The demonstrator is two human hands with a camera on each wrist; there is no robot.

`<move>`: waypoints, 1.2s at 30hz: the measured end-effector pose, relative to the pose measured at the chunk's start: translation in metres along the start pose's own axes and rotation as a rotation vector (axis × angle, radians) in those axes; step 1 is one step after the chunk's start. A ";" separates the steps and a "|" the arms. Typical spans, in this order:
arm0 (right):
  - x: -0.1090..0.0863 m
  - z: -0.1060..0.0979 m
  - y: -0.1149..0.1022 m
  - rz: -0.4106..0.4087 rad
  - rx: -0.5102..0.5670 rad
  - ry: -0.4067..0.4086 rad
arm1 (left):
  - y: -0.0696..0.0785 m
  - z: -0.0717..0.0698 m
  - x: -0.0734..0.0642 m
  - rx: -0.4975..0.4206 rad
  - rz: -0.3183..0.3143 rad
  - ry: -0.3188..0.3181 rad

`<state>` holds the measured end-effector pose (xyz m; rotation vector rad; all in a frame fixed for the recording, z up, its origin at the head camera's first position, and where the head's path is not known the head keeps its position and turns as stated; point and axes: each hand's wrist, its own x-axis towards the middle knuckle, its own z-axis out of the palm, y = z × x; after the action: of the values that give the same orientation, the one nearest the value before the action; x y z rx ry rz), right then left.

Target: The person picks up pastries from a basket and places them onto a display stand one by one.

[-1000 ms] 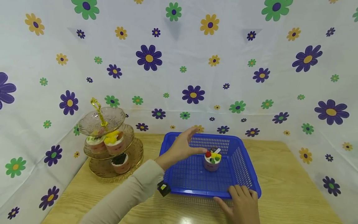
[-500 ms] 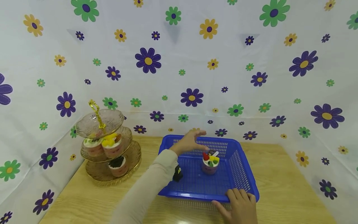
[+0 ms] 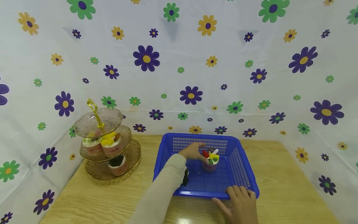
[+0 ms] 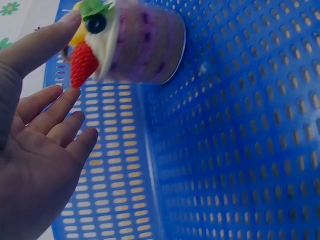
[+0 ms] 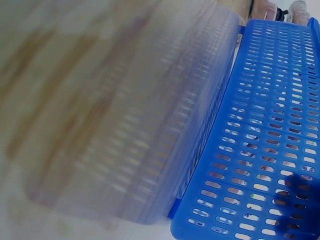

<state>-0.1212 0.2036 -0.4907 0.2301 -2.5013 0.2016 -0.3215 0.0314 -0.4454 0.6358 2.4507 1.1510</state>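
Observation:
A toy dessert cup (image 3: 209, 165) stands inside the blue plastic basket (image 3: 202, 193), topped with white cream, a red strawberry, yellow pieces and green leaves. My left hand (image 3: 193, 151) reaches down beside it from the left, thumb apart from the fingers. In the left wrist view the thumb (image 4: 47, 42) overlaps the topping of the cup (image 4: 150, 45) and the other fingertips are close by the strawberry (image 4: 83, 63). My right hand (image 3: 241, 202) grips the basket's front rim, fingers over the top and thumb on the near side. The right wrist view shows the basket's slotted wall (image 5: 265, 135).
A three-tier glass stand (image 3: 98, 123) with a gold handle is at the left of the wooden table (image 3: 279, 174). Two dessert cups (image 3: 111, 149) share its middle tier and another cup (image 3: 118, 165) sits on the bottom one. Flower-printed cloth (image 3: 167, 62) hangs behind.
My left hand has moved right and down into the basket, close to the cup. The right hand keeps its place on the rim.

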 end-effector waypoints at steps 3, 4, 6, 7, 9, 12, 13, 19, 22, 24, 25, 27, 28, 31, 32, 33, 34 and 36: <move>-0.001 -0.001 -0.001 0.017 -0.014 -0.023 | -0.001 0.008 0.001 0.001 -0.033 -0.018; -0.001 -0.002 -0.001 0.022 -0.017 -0.029 | -0.002 0.010 0.001 0.003 -0.048 -0.020; -0.002 -0.001 -0.001 0.021 -0.019 -0.031 | -0.004 0.014 0.001 -0.003 -0.071 -0.016; -0.002 0.000 -0.001 0.015 -0.023 -0.024 | -0.005 0.016 0.001 0.000 -0.083 -0.014; -0.003 0.001 0.000 0.005 -0.028 -0.013 | -0.007 0.019 0.001 -0.001 -0.093 -0.018; -0.003 0.002 0.003 -0.014 -0.028 0.008 | -0.010 0.022 0.003 0.005 -0.092 -0.019; -0.003 0.002 0.003 -0.016 -0.027 0.012 | -0.010 0.023 0.003 0.008 -0.093 -0.020; -0.001 0.003 0.004 -0.021 -0.014 0.016 | -0.012 0.025 0.004 -0.001 -0.086 -0.009; 0.000 0.003 0.004 -0.030 -0.012 0.028 | -0.015 0.029 0.008 0.004 -0.069 0.010; 0.000 0.003 0.004 -0.032 -0.011 0.031 | -0.016 0.031 0.011 0.004 -0.061 0.022; 0.000 0.003 0.004 -0.031 -0.012 0.029 | -0.016 0.033 0.013 -0.002 -0.061 0.025; -0.001 0.002 0.004 -0.025 -0.013 0.023 | -0.017 0.034 0.014 -0.017 -0.058 0.030; -0.001 0.001 0.003 -0.021 -0.013 0.019 | -0.017 0.035 0.015 -0.028 -0.057 0.033; -0.001 0.000 0.003 -0.014 -0.012 0.011 | -0.017 0.036 0.016 -0.032 -0.055 0.036; -0.001 0.000 0.003 -0.013 -0.012 0.008 | -0.017 0.036 0.016 -0.028 -0.051 0.039; -0.001 -0.001 0.003 -0.014 -0.010 0.007 | -0.017 0.036 0.016 -0.022 -0.050 0.044; 0.000 -0.001 0.003 -0.014 -0.010 0.003 | -0.017 0.035 0.016 -0.020 -0.052 0.047; 0.000 -0.001 0.002 -0.007 -0.011 -0.012 | -0.017 0.035 0.015 -0.005 -0.051 0.056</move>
<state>-0.1210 0.2059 -0.4900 0.2364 -2.5130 0.1838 -0.3209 0.0520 -0.4817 0.5432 2.4946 1.1700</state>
